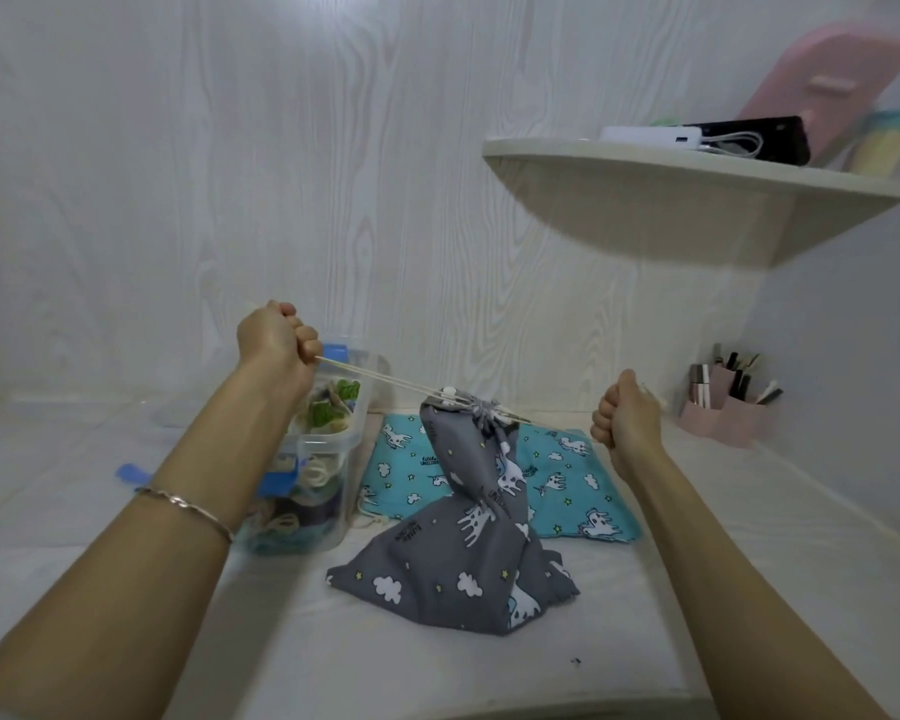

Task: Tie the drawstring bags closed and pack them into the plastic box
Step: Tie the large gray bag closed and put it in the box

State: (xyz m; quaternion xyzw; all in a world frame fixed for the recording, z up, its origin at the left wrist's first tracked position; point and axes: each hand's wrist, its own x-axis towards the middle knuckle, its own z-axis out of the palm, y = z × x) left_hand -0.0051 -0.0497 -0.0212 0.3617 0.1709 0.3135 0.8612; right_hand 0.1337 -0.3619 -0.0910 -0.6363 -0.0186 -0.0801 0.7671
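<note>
Currently: grey unicorn drawstring bag (pixel 468 537), mouth cinched midway between left hand (pixel 276 337) and right hand (pixel 625 413), each fist clenching taut cord (pixel 380 377); plastic box (pixel 352 433) nearer the left.

Two hands are showing: one left hand (pixel 276 337) and one right hand (pixel 627 413). One plastic box (pixel 352 439) is standing here. Bags are showing inside it, too squashed to count. Two bags are sitting outside it: one grey bag (pixel 468 553) and one blue bag (pixel 562 475). Two cords (pixel 380 379) are running to the left hand. One bracelet (pixel 188 504) is sitting on the left arm. One shelf (pixel 697 200) is hanging up high, and one pink pot (pixel 723 418) is standing in the corner.
</note>
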